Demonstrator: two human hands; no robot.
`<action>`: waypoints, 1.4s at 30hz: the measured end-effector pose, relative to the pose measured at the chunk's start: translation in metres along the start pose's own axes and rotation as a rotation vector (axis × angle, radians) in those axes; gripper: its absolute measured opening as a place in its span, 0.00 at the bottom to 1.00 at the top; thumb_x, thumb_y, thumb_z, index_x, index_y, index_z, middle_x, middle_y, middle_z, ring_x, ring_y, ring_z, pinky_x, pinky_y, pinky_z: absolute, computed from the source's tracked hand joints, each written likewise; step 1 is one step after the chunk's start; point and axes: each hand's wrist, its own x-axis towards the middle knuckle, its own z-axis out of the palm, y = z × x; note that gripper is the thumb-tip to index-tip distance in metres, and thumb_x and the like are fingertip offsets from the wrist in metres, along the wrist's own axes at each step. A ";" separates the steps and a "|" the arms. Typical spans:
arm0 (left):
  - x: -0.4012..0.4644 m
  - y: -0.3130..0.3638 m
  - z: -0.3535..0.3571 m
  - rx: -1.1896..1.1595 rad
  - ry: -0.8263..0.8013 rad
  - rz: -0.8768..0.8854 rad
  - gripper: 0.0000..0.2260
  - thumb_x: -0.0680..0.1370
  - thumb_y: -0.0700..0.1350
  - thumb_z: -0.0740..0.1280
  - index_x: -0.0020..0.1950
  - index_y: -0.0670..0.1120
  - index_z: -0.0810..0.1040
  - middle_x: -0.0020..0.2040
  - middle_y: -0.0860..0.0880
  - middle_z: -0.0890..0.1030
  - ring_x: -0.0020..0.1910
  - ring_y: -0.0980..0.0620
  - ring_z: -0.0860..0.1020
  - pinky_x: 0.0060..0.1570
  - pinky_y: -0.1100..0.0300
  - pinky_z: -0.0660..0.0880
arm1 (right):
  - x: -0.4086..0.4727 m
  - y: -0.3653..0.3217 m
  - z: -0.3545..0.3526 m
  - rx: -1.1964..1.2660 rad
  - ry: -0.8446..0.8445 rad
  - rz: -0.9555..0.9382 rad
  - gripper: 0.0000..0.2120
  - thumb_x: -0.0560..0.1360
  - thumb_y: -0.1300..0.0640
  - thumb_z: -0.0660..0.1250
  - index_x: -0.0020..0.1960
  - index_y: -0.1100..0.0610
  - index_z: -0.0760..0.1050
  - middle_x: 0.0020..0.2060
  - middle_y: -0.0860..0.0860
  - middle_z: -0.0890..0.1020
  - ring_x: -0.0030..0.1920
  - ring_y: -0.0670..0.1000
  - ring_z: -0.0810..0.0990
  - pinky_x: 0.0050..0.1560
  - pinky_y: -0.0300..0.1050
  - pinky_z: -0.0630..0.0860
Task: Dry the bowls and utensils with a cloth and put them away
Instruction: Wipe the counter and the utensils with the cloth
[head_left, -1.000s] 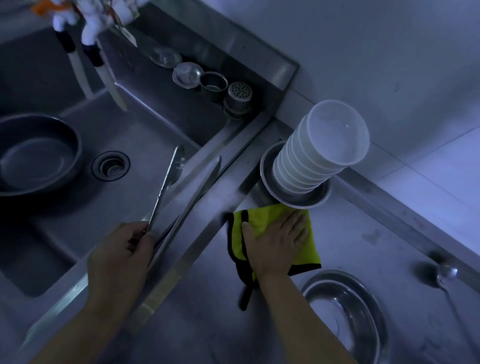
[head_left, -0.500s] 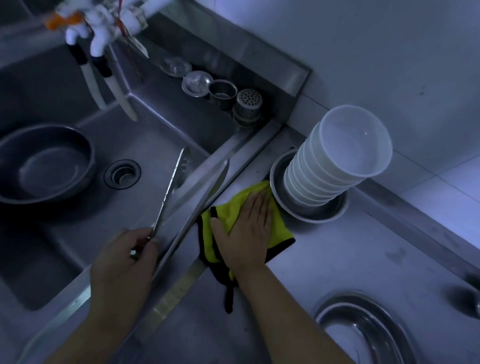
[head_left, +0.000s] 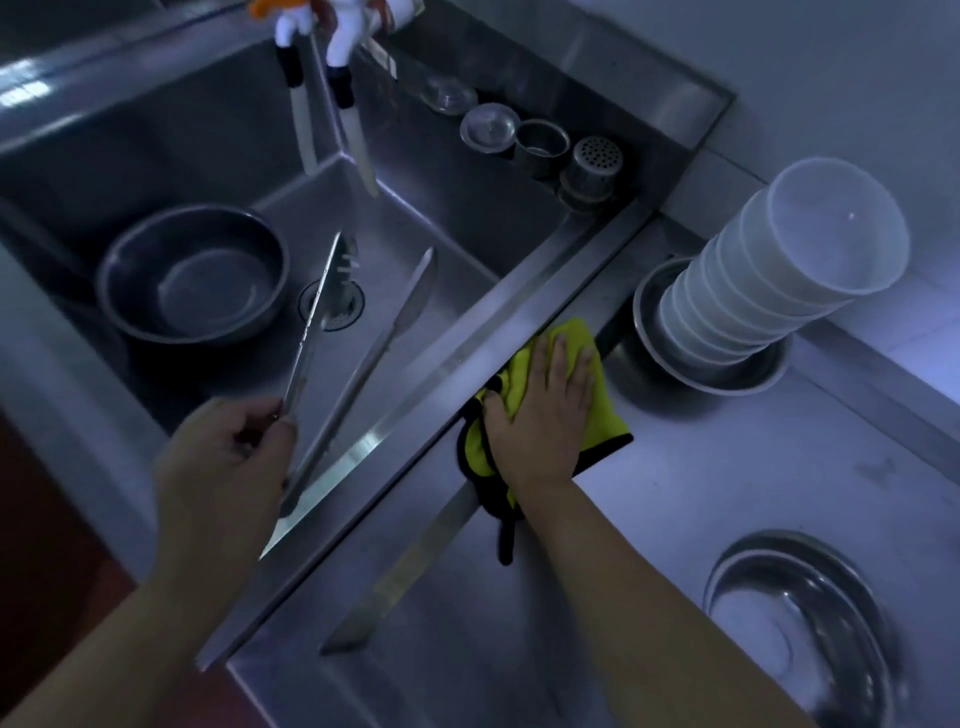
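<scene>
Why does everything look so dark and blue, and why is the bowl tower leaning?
Head view: dim, bluish light. Bright glare streaks the sink edge. The wide lens bends straight lines, so the stack of white bowls seems to tilt sideways. The tongs in the left hand look slightly smeared.

One view only — a head-worn wide-angle camera looking steeply down, close over the stainless steel sink basin (head_left: 415, 249) at left and steel counter (head_left: 701, 493) at right.
</scene>
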 end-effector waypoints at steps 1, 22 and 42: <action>-0.001 -0.002 -0.008 -0.014 0.005 -0.015 0.09 0.73 0.42 0.67 0.41 0.58 0.78 0.36 0.49 0.80 0.30 0.53 0.78 0.29 0.56 0.77 | -0.013 -0.007 0.002 0.000 -0.003 -0.001 0.39 0.72 0.40 0.53 0.77 0.58 0.49 0.77 0.55 0.50 0.76 0.59 0.41 0.76 0.55 0.39; -0.070 -0.069 -0.135 -0.035 0.029 0.043 0.09 0.72 0.38 0.68 0.45 0.53 0.78 0.38 0.57 0.78 0.37 0.49 0.78 0.40 0.47 0.78 | -0.227 -0.131 0.015 -0.127 -0.258 -0.061 0.41 0.75 0.38 0.43 0.75 0.64 0.35 0.74 0.62 0.34 0.72 0.66 0.29 0.71 0.57 0.27; -0.115 -0.026 -0.042 -0.052 -0.178 -0.052 0.07 0.73 0.41 0.68 0.46 0.53 0.80 0.39 0.56 0.79 0.39 0.54 0.78 0.44 0.56 0.74 | -0.247 0.007 -0.039 -0.184 -0.350 -0.182 0.43 0.71 0.28 0.51 0.77 0.55 0.55 0.76 0.56 0.53 0.76 0.63 0.47 0.72 0.61 0.45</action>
